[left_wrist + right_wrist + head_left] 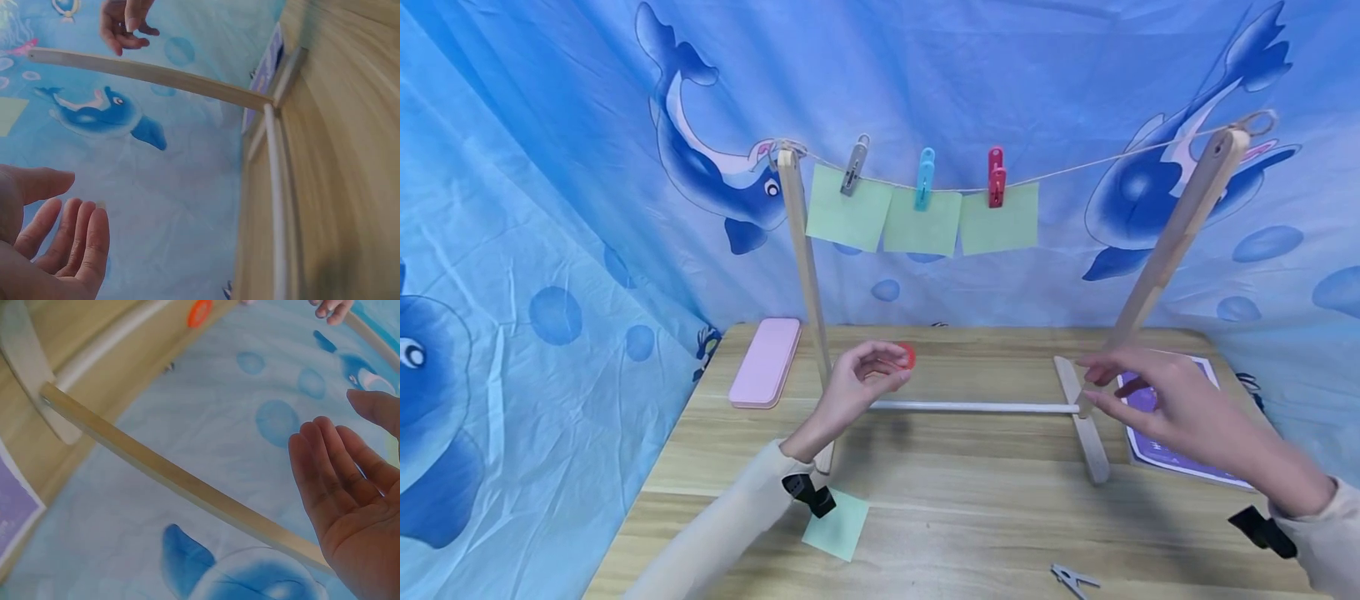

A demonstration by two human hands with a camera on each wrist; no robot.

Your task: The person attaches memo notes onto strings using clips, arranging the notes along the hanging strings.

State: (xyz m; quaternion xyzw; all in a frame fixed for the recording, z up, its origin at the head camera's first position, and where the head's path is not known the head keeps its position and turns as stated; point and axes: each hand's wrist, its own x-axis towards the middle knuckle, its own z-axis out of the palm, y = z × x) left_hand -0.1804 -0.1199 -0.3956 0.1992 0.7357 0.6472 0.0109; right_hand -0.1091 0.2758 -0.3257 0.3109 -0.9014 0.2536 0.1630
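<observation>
Left hand (pixel 852 390) and right hand (pixel 1180 404) were empty, relaxed. Loose green note (pixel 842 529), near six o'clock, seemed light, flimsy; edge pinch was advised.

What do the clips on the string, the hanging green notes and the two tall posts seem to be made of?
The clips are probably plastic, smooth, judging by their solid grey, blue and red colours. The hanging green notes look like matte paper: thin, with crisp edges. The tall posts appear to be wood, perhaps unpainted, from their uneven tan tone.
</observation>
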